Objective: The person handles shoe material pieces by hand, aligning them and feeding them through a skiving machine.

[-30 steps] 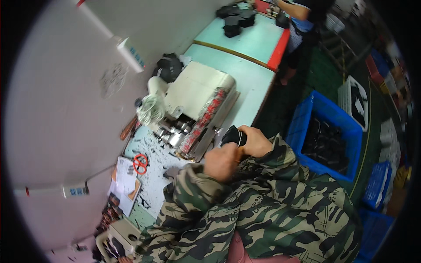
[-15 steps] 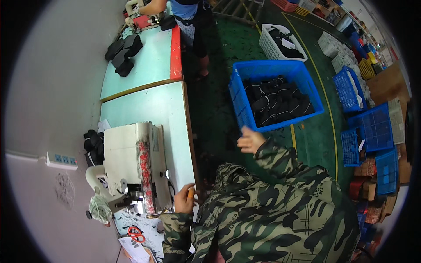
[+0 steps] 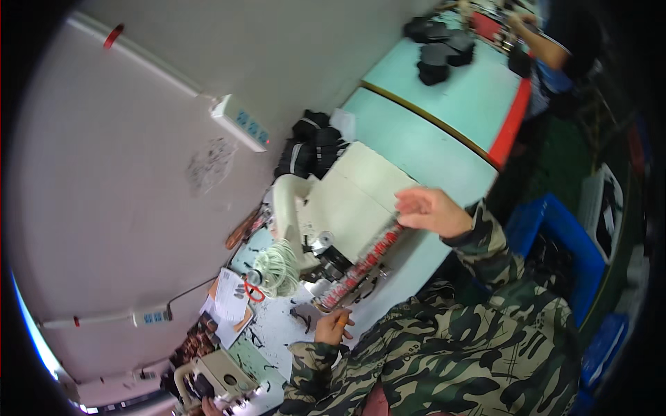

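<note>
My right hand is raised over the top end of the cream sewing machine, its fingers loosely stretched and nothing seen in them. My left hand is low beside the machine's needle end, with curled fingers. A small orange piece shows at those fingers; whether it is gripped or worn on a finger I cannot make out. A dark scrap lies on the tabletop near this hand. Black padded pieces with pale strips are heaped behind the machine, against the wall.
Red-handled scissors and papers lie beyond a coil of pale cord. A blue crate stands on the floor at right. Another person's arm is at the far table. A second sewing machine is at lower left.
My view has swung left toward the wall. My right hand has gone from beside the blue crate to above the sewing machine. My left hand stays near the needle end.
</note>
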Tool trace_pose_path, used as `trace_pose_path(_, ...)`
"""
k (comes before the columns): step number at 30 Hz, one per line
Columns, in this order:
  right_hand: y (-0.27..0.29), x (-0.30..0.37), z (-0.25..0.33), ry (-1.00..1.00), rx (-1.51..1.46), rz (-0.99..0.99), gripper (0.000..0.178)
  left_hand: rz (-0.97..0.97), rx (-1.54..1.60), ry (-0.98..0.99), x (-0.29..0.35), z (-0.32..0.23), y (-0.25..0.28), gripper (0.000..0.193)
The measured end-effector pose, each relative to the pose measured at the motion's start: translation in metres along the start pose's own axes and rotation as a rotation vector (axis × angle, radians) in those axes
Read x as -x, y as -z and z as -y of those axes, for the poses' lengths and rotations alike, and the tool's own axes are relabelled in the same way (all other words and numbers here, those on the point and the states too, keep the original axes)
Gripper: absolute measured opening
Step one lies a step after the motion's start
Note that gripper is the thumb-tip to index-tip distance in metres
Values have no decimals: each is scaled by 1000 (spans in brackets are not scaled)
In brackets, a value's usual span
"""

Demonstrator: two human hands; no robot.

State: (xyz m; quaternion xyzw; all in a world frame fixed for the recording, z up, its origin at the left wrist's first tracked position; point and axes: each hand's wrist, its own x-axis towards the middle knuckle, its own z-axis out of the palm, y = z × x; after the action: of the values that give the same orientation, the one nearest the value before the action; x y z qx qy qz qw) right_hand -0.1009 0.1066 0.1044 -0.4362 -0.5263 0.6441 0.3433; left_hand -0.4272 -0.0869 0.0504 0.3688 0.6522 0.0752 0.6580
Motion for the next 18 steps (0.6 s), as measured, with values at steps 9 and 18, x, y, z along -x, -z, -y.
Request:
trace_pose_path(9, -64, -156, 37, 309, 1227, 80, 51, -372, 336, 146, 80, 70, -109, 31)
trace_pose_path(18, -109, -182, 26, 90, 1356, 163, 96, -434, 419, 226, 102, 64, -134, 32)
